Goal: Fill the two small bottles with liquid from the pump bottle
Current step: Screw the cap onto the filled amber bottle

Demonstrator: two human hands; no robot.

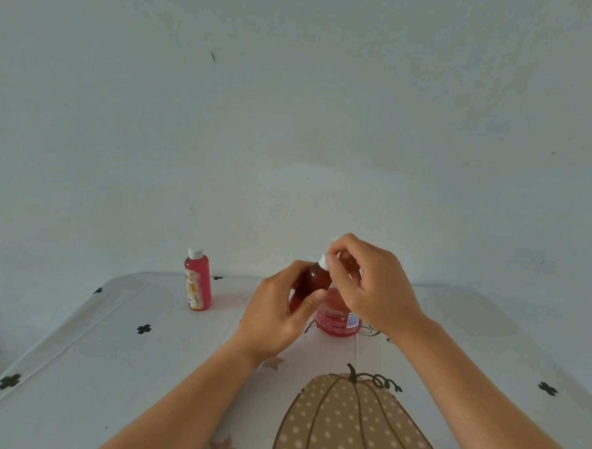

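Observation:
My left hand (274, 311) grips a small brown-red bottle (314, 279), held tilted above the table. The fingers of my right hand (370, 282) pinch its white cap (323, 261) at the top. Right behind the hands stands the pump bottle (338, 316) with red liquid and a label; its pump head is hidden by my right hand. A second small bottle (198, 281), holding red liquid and closed with a white cap, stands upright at the far left of the table.
The table carries a white cloth (112, 369) with black clover marks and a large dotted pumpkin print (353, 423) near me. A plain pale wall rises right behind the table's far edge.

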